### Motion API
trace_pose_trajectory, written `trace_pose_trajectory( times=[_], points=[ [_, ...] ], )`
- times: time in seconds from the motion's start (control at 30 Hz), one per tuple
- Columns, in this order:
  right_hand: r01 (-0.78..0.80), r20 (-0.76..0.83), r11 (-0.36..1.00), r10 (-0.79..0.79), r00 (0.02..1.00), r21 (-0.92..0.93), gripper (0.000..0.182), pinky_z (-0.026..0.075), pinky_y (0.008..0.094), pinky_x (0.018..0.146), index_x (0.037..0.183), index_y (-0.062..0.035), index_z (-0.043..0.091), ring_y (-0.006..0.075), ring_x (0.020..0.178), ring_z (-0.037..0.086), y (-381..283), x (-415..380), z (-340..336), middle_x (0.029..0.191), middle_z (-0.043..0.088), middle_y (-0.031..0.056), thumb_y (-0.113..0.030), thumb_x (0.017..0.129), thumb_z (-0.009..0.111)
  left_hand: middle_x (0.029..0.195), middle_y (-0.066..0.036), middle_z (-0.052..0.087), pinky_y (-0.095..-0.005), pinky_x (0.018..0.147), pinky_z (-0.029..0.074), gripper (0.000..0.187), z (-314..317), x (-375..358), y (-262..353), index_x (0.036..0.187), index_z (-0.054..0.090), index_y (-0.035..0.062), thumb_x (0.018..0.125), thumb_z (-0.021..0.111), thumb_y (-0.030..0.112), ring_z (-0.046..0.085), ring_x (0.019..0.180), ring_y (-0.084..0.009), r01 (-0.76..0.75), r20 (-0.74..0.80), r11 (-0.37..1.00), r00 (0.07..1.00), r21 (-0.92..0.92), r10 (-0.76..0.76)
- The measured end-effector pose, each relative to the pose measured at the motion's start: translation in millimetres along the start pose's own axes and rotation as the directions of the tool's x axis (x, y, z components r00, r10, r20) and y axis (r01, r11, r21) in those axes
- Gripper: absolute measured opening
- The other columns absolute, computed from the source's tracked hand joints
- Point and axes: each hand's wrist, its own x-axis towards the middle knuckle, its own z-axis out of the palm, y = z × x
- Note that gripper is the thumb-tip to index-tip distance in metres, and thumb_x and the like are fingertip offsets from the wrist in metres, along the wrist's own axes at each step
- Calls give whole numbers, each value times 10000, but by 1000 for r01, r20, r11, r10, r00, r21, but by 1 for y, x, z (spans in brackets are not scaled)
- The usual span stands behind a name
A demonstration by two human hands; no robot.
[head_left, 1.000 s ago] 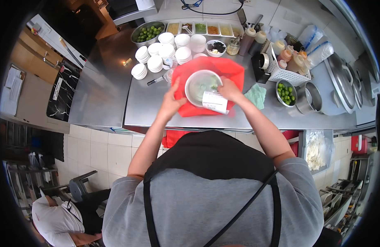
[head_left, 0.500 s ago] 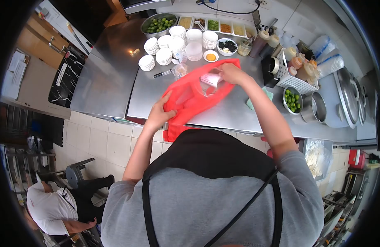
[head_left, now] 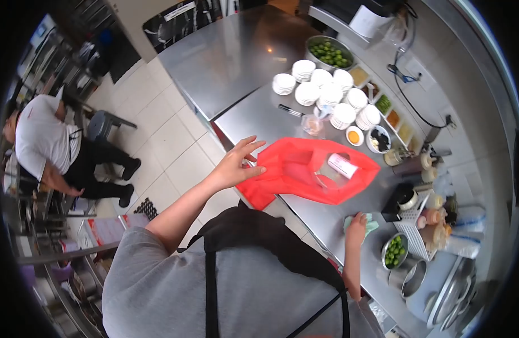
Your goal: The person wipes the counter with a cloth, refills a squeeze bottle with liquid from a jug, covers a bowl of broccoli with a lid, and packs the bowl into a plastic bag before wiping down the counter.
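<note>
A red fabric bag [head_left: 293, 183] lies across the front edge of the steel counter, its mouth open. Inside it are a clear plastic container [head_left: 325, 179] and a white item with pinkish print [head_left: 343, 166]. My left hand [head_left: 237, 164] is at the bag's left end, fingers spread and thumb along the red fabric; it does not look closed on it. On the counter to the right, my right hand [head_left: 356, 226] is closed on a pale green cloth [head_left: 371, 223]. Its fingertips are partly hidden.
Stacked white dishes [head_left: 307, 93] stand behind the bag, near a marker [head_left: 290, 110], a bowl with orange content [head_left: 354, 136] and a bowl of dark pieces [head_left: 378, 138]. Green limes [head_left: 394, 252] fill a metal bowl at right. A person in a white shirt [head_left: 43, 132] stands at left.
My right hand has let go of the bag's rim and moved to the green cloth. My left hand's fingers have spread at the bag's end. The whole view has turned.
</note>
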Motion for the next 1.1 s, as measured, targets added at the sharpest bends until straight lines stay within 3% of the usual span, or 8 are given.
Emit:
trace_pose_trajectory(
  times=[0.27, 0.43, 0.5, 0.63, 0.83, 0.93, 1.0, 1.1],
  points=[
    [449, -164, 779, -422, 892, 437, 328, 487, 390, 709, 909, -9, 626, 320, 794, 607, -150, -59, -17, 865, 624, 164, 108, 659, 449, 1309, -204, 372, -328, 766, 497, 447, -42, -42, -44, 1161, 545, 63, 753, 663, 203, 589, 914, -205, 28, -119, 998, 992, -59, -35],
    [138, 22, 617, -245, 969, 775, 169, 458, 283, 574, 833, -16, 660, 204, 620, 597, -277, -42, -15, 687, 618, 124, 38, 743, 528, 1277, -187, 417, -319, 754, 498, 401, -103, -74, -94, 1134, 562, 63, 761, 652, 178, 606, 893, -205, -27, -119, 994, 993, -109, 14],
    [285, -166, 467, -278, 946, 837, 145, 434, 250, 576, 873, -15, 660, 131, 618, 565, -333, -35, -26, 692, 625, 90, -8, 790, 541, 1268, -128, 451, -274, 694, 479, 360, -132, -90, -126, 1130, 566, 71, 783, 639, 136, 597, 892, -155, -34, -136, 996, 990, -83, 23],
    [151, -97, 332, -173, 980, 931, 153, 435, 242, 626, 909, -15, 657, 74, 688, 544, -426, -8, -72, 757, 646, 63, -47, 826, 533, 1210, -152, 490, -290, 719, 489, 358, -190, -127, -181, 1097, 586, 72, 756, 658, 154, 611, 856, -194, 51, -181, 995, 981, -90, -66],
    [291, -284, 121, -69, 956, 949, 188, 445, 249, 736, 963, 2, 636, 132, 790, 590, -499, 102, -121, 893, 648, 98, -43, 837, 503, 1154, -122, 525, -266, 642, 490, 358, -251, -155, -241, 1094, 580, 32, 765, 657, 153, 592, 813, -155, 159, -233, 950, 946, -271, -224],
    [444, -429, 350, -125, 895, 824, 202, 448, 293, 781, 986, -16, 633, 222, 873, 604, -524, 162, -68, 984, 634, 117, -73, 840, 505, 1084, -112, 567, -252, 627, 488, 371, -270, -152, -256, 1096, 571, 9, 769, 656, 160, 593, 801, -149, 234, -247, 913, 913, -335, -325],
    [480, -350, 789, -357, 866, 383, 428, 276, 447, 1002, 1217, -66, 484, 332, 1216, 367, -539, 178, -15, 1282, 441, 163, -320, 873, 472, 1023, -105, 600, -254, 633, 489, 373, -279, -146, -262, 1102, 569, 7, 772, 652, 160, 590, 776, -143, 267, -267, 880, 882, -392, -387],
    [313, -82, 938, -304, 949, 148, 563, 164, 471, 1053, 1316, -75, 349, 366, 1295, 203, -588, 184, 26, 1387, 269, 192, -410, 872, 438, 1020, -102, 609, -258, 645, 491, 372, -293, -140, -283, 1102, 569, 6, 775, 649, 164, 585, 763, -137, 305, -280, 871, 860, -386, -426]
  ],
)
